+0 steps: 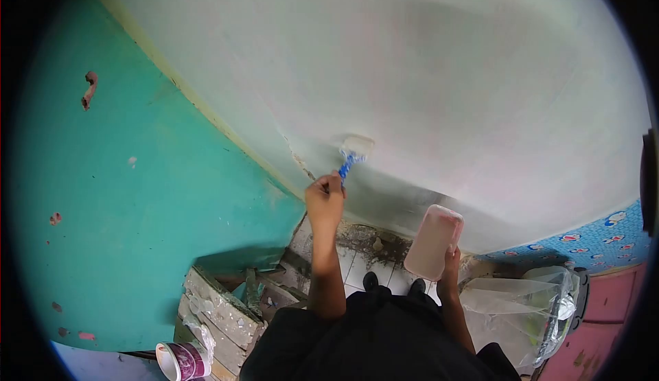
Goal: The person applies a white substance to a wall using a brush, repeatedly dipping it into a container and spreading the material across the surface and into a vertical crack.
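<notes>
The blue-handled tool was at the lower left of the pale wall, its wide whitish head against or just off it, near the edge bordering the green wall. The left hand was closed round the handle; the right hand gripped the pinkish tray along its right edge, before the pale wall's bottom edge. The step in hand appeared to be spreading or smoothing a coat; whether the head was bristle or blade could not be told. The next move seemed to call for even pressure across the head, with the tray steady. Below lay the tiled floor; leftward stood a wooden stand, a purple-and-white cup by its near left corner.
</notes>
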